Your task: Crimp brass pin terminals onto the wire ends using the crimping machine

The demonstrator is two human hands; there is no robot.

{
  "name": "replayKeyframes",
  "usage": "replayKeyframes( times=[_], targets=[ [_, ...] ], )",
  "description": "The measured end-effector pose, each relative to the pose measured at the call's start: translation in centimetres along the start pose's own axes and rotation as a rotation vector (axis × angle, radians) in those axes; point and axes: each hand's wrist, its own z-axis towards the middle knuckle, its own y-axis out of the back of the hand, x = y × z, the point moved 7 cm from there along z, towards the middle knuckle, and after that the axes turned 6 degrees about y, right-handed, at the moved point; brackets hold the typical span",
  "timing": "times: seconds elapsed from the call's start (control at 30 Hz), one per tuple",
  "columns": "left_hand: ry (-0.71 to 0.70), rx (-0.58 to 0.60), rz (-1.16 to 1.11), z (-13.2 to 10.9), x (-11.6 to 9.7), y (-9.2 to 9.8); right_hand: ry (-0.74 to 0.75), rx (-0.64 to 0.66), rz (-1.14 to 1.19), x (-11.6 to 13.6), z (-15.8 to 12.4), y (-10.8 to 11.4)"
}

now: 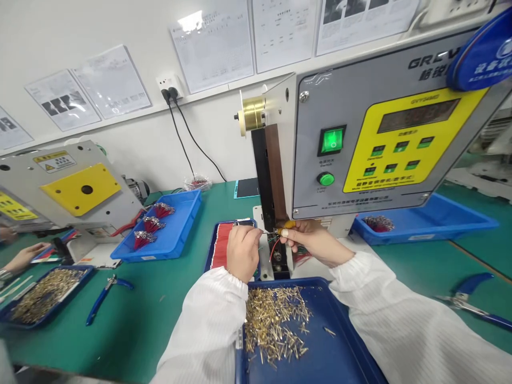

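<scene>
Both my hands meet at the narrow press slot of the grey machine [280, 256]. My left hand [243, 252] is closed in a pinch. A thin metallic piece runs from its fingertips toward the slot, too small to name. On the right side, my right hand [318, 241] pinches with thumb and forefinger beside a yellow part [287, 228]; what it holds is unclear. A thin red wire [273, 249] hangs just below the fingertips. Left of the slot, a tray of red wires [221, 246] is partly behind my left hand. Below my wrists, gold pins [276, 322] lie in a dark blue tray [336, 346].
A blue bin [182, 234] with red wire bundles stands left, another blue bin [432, 218] right. Blue-handled cutters [106, 298] lie left; blue-handled pliers [466, 304] lie right. Another person's hand [28, 258] is by a second machine [80, 192] at far left, near a pin tray [48, 293].
</scene>
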Motion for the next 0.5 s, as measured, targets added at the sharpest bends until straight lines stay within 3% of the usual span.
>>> replayKeyframes(
  times=[0.5],
  targets=[
    [0.027, 0.027, -0.016, -0.23, 0.37, -0.3, 0.009, -0.055, -0.047, -0.18, 0.11, -0.08]
  ],
)
